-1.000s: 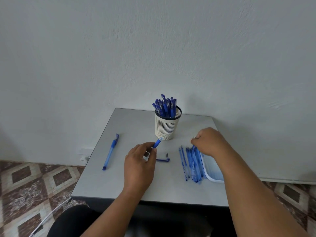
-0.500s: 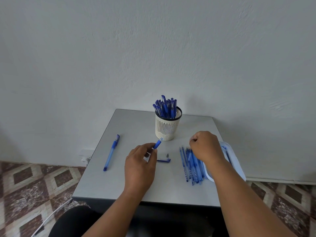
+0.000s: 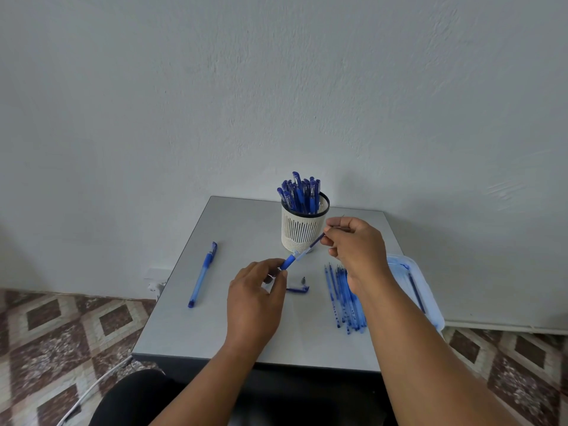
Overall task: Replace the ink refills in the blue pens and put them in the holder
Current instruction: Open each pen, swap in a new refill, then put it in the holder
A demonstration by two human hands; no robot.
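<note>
Blue plastic is pinched in both hands: the left hand (image 3: 256,298) grips the open pen barrel (image 3: 292,260) between thumb and fingertips, and the right hand (image 3: 356,244) pinches a thin ink refill (image 3: 316,241) whose near end meets the barrel's mouth — how far in it sits I cannot tell. Just beyond the two hands stands the white slotted holder (image 3: 302,229), crowded with blue pens (image 3: 301,192). Under the right wrist a row of loose refills (image 3: 344,299) lies on the grey bench (image 3: 246,222), and to the right of that arm sits a pale tray (image 3: 430,302) with one dark refill in it. Between the hands, close to the left thumb, lie a blue cap (image 3: 297,289) and a small tip piece (image 3: 303,279). Well to the left of the left hand rests a whole capped pen (image 3: 203,273) — untouched.
</note>
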